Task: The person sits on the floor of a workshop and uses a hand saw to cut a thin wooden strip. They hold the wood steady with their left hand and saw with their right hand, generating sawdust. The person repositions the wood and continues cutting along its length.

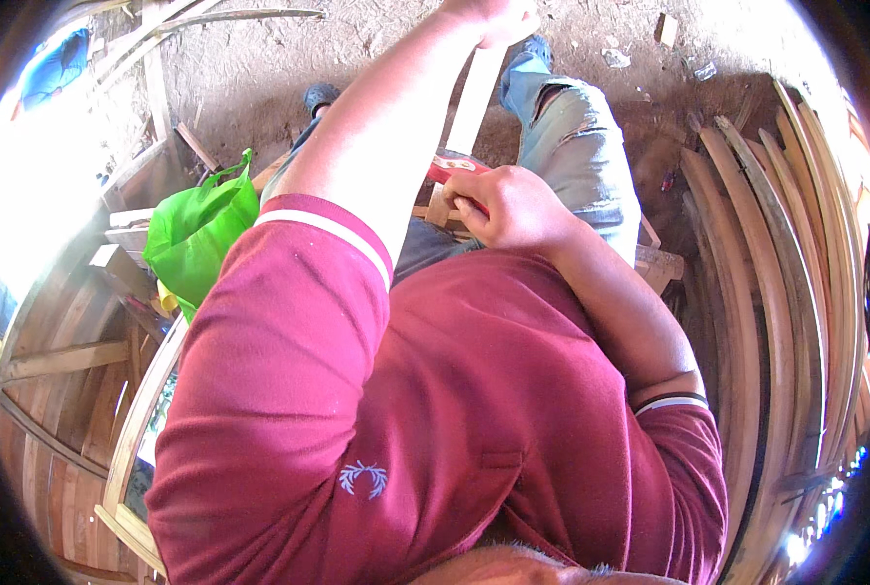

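Note:
My left arm stretches far forward. At the top edge my left hand [494, 21] looks closed over the far end of a pale wooden strip [476, 97]; the frame cuts off part of it. The strip runs back towards me between my legs. Close in front of my body, my right hand [515, 207] has its fingers curled round a red tool [454, 166] with pale markings, at the strip's near end. Most of that tool is hidden under the hand, and its kind cannot be made out. Wooden pieces [439, 209] lie beneath it.
A bright green bag [199, 234] hangs at the left by a wooden frame [128, 458]. Long curved-looking boards [747, 253] are stacked along the right. My knee in torn jeans [576, 127] borders the work. Wood scraps [666, 29] and litter [615, 58] lie on the dirt floor.

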The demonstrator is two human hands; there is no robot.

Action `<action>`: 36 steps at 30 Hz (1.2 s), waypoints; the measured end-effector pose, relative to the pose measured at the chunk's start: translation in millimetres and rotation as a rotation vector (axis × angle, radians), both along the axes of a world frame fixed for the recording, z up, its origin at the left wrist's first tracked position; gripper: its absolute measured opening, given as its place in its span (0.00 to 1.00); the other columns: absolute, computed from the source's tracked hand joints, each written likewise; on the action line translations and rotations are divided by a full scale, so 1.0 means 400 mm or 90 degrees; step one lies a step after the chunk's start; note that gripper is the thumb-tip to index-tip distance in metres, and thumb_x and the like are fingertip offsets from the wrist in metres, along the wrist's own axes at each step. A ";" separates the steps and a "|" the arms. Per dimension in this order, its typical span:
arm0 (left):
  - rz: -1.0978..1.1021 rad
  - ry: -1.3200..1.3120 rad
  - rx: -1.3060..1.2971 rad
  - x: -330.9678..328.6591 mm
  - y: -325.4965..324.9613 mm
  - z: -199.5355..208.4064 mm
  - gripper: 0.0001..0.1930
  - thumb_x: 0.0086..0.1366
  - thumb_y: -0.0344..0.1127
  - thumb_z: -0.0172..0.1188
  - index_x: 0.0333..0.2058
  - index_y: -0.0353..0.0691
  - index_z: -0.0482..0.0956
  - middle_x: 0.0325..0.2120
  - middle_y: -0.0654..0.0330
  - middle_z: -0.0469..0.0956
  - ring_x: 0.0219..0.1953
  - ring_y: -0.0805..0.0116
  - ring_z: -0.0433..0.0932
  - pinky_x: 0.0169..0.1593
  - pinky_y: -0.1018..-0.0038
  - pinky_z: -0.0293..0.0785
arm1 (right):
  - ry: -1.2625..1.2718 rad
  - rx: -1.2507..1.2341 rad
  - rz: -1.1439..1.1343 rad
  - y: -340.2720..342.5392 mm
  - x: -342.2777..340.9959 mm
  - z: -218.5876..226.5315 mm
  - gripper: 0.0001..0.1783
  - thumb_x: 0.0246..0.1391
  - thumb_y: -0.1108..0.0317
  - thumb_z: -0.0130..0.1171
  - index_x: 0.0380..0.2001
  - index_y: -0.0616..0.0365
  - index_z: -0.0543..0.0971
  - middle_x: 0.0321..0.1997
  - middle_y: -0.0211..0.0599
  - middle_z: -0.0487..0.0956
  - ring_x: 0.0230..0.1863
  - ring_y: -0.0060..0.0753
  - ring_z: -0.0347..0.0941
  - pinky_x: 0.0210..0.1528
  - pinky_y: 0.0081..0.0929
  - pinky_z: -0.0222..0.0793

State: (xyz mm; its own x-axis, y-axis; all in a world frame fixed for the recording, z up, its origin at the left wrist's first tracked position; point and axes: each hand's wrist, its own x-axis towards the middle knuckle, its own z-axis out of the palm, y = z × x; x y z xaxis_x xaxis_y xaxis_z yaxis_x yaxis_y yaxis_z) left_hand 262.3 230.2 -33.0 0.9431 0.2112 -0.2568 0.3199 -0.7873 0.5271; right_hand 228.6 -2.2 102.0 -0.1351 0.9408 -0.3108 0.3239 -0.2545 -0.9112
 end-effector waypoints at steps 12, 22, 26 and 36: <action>0.308 -0.355 0.002 -0.223 -0.050 0.316 0.18 0.65 0.42 0.62 0.50 0.38 0.77 0.46 0.48 0.78 0.51 0.52 0.77 0.56 0.57 0.74 | 0.006 0.030 -0.016 -0.020 0.009 -0.029 0.10 0.54 0.73 0.59 0.39 0.55 0.83 0.30 0.45 0.83 0.31 0.49 0.82 0.36 0.41 0.77; 0.454 0.012 -0.244 -0.648 -0.274 0.383 0.13 0.68 0.39 0.62 0.41 0.34 0.79 0.37 0.44 0.83 0.41 0.44 0.82 0.45 0.56 0.77 | 0.095 -0.080 -0.073 0.054 0.091 0.005 0.26 0.63 0.54 0.62 0.58 0.58 0.77 0.36 0.31 0.81 0.42 0.29 0.77 0.51 0.36 0.72; 0.359 0.305 -0.283 -0.634 -0.363 0.336 0.28 0.64 0.50 0.64 0.47 0.26 0.76 0.44 0.36 0.82 0.46 0.40 0.83 0.51 0.53 0.78 | -0.488 -0.054 -0.372 0.217 0.184 -0.193 0.43 0.57 0.44 0.66 0.66 0.59 0.65 0.64 0.59 0.69 0.65 0.57 0.68 0.66 0.48 0.64; 0.431 0.265 -0.519 -0.613 -0.393 0.069 0.30 0.57 0.55 0.69 0.44 0.29 0.85 0.38 0.37 0.84 0.45 0.43 0.85 0.49 0.55 0.79 | -0.195 -0.332 -0.674 0.386 0.228 -0.530 0.28 0.59 0.53 0.55 0.49 0.70 0.75 0.45 0.54 0.80 0.39 0.47 0.81 0.42 0.45 0.79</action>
